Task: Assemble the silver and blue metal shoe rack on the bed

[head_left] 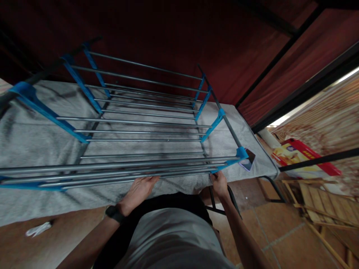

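A shoe rack (157, 163) of grey metal tubes and blue plastic brackets lies on its back on a grey-covered bed. My left hand (141, 189), with a dark watch on the wrist, is at the middle of the nearest lower tube; its fingers curl in against the tube and are partly hidden. At the near right corner, my right hand (220, 184) is closed around the rack's end just below a blue bracket (230, 162). Both hands are low on the side closest to my body.
A phone (248, 160) lies on the bed just right of the rack. Dark red curtain (157, 33) hangs behind, with dark frame bars (280, 61) at right. A red and yellow box (304, 157) and a wooden folding chair (322, 203) stand right. White cloth (38, 229) lies on the floor.
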The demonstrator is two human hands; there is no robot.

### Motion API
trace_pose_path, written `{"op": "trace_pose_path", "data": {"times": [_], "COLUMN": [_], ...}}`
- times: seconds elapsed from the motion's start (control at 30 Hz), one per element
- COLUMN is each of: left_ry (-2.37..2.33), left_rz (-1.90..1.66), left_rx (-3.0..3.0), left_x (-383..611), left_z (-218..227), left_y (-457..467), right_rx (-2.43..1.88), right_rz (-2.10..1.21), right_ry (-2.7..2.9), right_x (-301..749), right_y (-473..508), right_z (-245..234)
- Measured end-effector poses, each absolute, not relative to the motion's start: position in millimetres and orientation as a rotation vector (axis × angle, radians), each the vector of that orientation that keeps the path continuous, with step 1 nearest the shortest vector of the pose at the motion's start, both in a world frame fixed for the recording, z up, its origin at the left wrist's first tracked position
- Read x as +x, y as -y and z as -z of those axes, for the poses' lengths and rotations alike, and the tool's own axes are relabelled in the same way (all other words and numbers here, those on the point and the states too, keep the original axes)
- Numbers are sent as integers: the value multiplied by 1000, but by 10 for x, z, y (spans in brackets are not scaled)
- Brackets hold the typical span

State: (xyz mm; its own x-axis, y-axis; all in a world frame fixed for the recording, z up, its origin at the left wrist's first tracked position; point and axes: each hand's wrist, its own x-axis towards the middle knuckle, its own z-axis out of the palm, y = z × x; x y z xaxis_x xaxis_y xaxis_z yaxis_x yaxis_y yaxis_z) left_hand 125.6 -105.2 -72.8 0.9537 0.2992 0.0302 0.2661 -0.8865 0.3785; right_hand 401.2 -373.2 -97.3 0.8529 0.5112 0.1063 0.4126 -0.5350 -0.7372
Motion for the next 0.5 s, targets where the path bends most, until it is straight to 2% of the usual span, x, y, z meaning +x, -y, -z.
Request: {"op": "trace_pose_path", "data": {"times": [0.5], "left_ry": [-451], "left_rz": [-52], "left_rx": [2753], "left_x": [1234], "left_z": [680], "left_y": [1070], "right_rx": [-2100], "right_rz": [-231], "right_ry": [634], "right_x": [3919], "right_y": [3682], "right_z": [872]}}
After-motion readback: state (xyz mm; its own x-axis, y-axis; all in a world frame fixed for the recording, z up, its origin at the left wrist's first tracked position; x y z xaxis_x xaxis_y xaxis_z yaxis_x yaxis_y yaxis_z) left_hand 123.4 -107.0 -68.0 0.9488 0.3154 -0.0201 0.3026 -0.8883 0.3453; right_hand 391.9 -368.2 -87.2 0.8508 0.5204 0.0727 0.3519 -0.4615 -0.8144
